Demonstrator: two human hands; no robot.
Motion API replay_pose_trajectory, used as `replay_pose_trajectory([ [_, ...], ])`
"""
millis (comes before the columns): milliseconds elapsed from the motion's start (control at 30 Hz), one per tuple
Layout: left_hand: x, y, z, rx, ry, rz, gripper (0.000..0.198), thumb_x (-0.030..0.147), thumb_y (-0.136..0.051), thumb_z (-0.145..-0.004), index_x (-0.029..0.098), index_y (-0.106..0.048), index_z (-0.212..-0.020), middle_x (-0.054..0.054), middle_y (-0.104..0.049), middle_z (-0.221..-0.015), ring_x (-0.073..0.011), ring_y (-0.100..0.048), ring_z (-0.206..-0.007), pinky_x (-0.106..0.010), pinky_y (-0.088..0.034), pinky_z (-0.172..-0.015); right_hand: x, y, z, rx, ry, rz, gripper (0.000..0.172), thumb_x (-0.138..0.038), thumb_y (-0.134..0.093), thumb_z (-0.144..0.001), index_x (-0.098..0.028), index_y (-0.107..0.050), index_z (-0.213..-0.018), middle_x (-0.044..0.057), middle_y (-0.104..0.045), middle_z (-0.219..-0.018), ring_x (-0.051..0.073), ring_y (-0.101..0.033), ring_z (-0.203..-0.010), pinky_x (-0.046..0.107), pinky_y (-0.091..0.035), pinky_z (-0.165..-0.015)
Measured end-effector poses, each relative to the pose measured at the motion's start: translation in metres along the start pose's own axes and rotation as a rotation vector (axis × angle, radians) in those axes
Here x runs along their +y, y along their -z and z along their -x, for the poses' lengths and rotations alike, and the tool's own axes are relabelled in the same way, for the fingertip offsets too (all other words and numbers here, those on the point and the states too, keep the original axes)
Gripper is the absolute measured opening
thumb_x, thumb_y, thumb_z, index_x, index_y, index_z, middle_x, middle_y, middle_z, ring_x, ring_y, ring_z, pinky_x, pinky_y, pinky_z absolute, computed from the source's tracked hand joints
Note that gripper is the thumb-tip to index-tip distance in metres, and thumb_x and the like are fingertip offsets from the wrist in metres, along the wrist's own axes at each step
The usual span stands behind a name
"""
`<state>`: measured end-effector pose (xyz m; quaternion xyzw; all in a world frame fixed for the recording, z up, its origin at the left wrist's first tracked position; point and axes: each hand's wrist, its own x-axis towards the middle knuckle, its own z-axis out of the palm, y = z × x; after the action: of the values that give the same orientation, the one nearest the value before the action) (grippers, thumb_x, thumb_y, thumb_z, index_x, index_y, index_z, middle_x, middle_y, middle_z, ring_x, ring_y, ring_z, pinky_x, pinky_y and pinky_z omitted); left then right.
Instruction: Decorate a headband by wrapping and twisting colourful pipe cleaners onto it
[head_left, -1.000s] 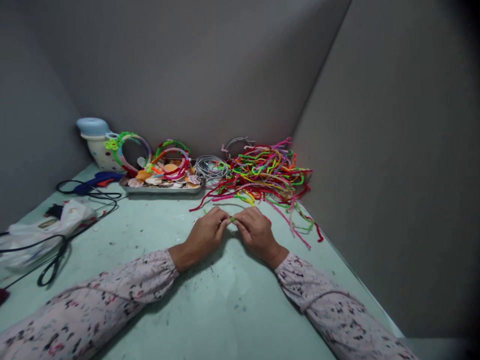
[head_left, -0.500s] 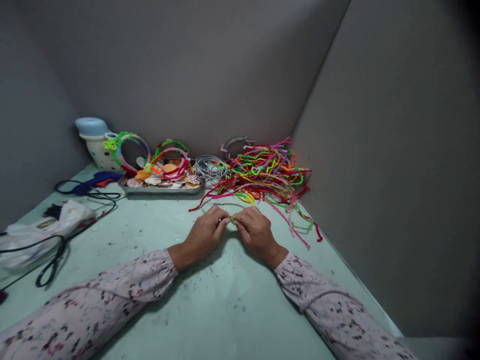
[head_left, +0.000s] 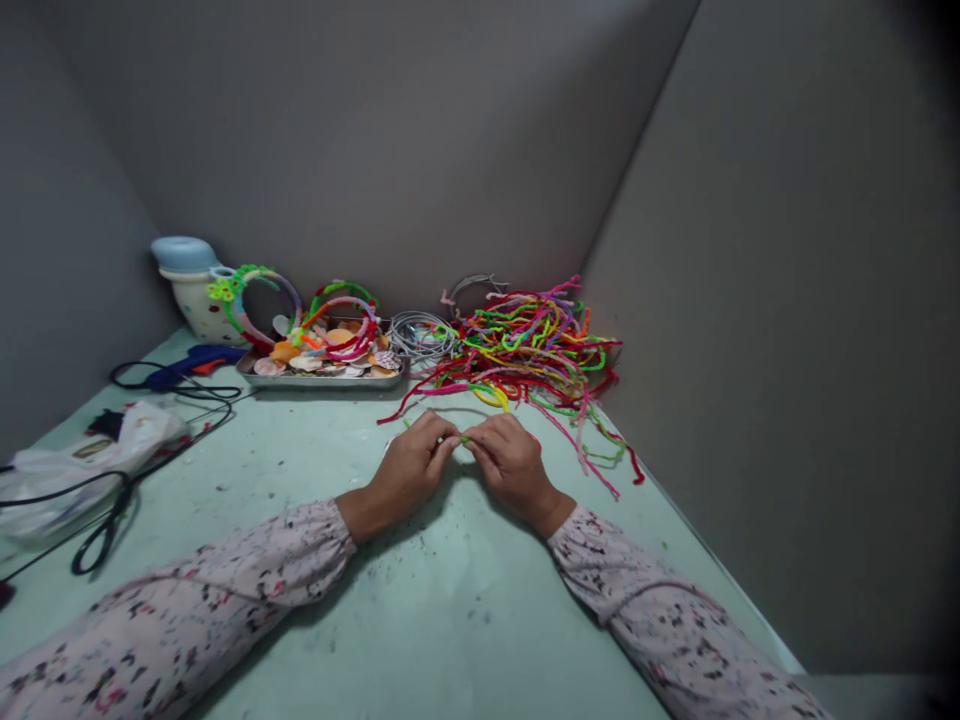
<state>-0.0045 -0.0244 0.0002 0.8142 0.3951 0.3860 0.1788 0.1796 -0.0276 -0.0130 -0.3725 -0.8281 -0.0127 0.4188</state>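
Note:
Close together over the middle of the table, my left hand (head_left: 417,460) and my right hand (head_left: 514,462) are both closed in a pinch. A green pipe cleaner (head_left: 464,439) runs between their fingertips, mostly hidden by the fingers. A short green end sticks up behind the left knuckles. Part of a thin wire curves just behind both hands, and a bit of red shows beside the right knuckles. Beyond my hands lies a tangled heap of colourful pipe cleaners (head_left: 525,340), with loose strands reaching toward the right hand.
A metal tray (head_left: 322,382) of shells stands at the back, with wrapped headbands (head_left: 247,310) on it. Beside it lies coiled grey wire (head_left: 424,335). At left are a bottle (head_left: 196,290), a blue glue gun (head_left: 191,365), a black cord (head_left: 124,490) and a plastic bag (head_left: 90,465). Walls enclose the table.

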Motion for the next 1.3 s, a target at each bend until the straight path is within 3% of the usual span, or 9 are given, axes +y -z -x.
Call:
replay_pose_trajectory([
  [233,0.008,0.0,0.003,0.175,0.023,0.085,0.027,0.018,-0.051,-0.09,0.02,-0.052,-0.117,-0.008,-0.05,-0.12,-0.0109,-0.059,-0.076,-0.028,-0.049,-0.074,0.003,0.001,-0.003,0.082,-0.075,-0.024,0.015,-0.026,-0.05,-0.096,-0.02,-0.064,-0.097,0.006,-0.065,-0.087,0.021,-0.054,-0.085,0.037,-0.044,-0.078],
  [367,0.006,0.0,0.001,0.222,0.052,0.074,0.016,0.019,-0.052,-0.09,0.018,-0.055,-0.105,-0.005,-0.053,-0.103,-0.0113,-0.056,-0.073,-0.027,-0.048,-0.072,0.003,0.004,-0.004,0.15,-0.099,-0.031,0.013,-0.024,-0.051,-0.095,-0.021,-0.064,-0.095,0.005,-0.066,-0.087,0.021,-0.054,-0.084,0.037,-0.044,-0.078],
  [533,0.0,-0.001,0.0,0.143,0.104,0.127,0.016,0.024,-0.053,-0.09,0.017,-0.061,-0.102,-0.005,-0.057,-0.1,-0.0137,-0.056,-0.077,-0.028,-0.047,-0.071,0.001,0.004,-0.003,0.166,-0.056,-0.036,0.012,-0.022,-0.052,-0.094,-0.021,-0.064,-0.097,0.005,-0.067,-0.089,0.02,-0.055,-0.085,0.037,-0.044,-0.079],
  [767,-0.005,-0.001,-0.002,0.082,0.124,0.281,0.019,0.031,-0.056,-0.089,0.018,-0.067,-0.098,-0.006,-0.062,-0.097,-0.0156,-0.058,-0.085,-0.026,-0.046,-0.07,0.0,0.001,-0.002,0.105,-0.035,-0.052,0.013,-0.024,-0.052,-0.095,-0.021,-0.064,-0.098,0.005,-0.067,-0.087,0.02,-0.056,-0.084,0.037,-0.044,-0.077],
  [1033,-0.004,0.0,-0.005,0.092,0.2,0.338,0.016,0.029,-0.06,-0.085,0.016,-0.067,-0.08,-0.001,-0.06,-0.077,-0.0112,-0.052,-0.064,-0.022,-0.041,-0.059,-0.001,0.0,-0.001,0.034,-0.042,-0.044,0.015,-0.024,-0.051,-0.095,-0.02,-0.065,-0.098,0.005,-0.065,-0.085,0.02,-0.055,-0.083,0.036,-0.043,-0.077],
  [1300,-0.005,0.001,-0.006,0.08,0.225,0.295,0.017,0.029,-0.06,-0.083,0.016,-0.066,-0.075,0.0,-0.058,-0.07,-0.012,-0.051,-0.063,-0.023,-0.039,-0.059,0.0,0.0,0.0,-0.021,-0.036,0.053,0.019,-0.026,-0.05,-0.095,-0.02,-0.067,-0.103,0.006,-0.063,-0.085,0.021,-0.053,-0.085,0.035,-0.044,-0.077],
])
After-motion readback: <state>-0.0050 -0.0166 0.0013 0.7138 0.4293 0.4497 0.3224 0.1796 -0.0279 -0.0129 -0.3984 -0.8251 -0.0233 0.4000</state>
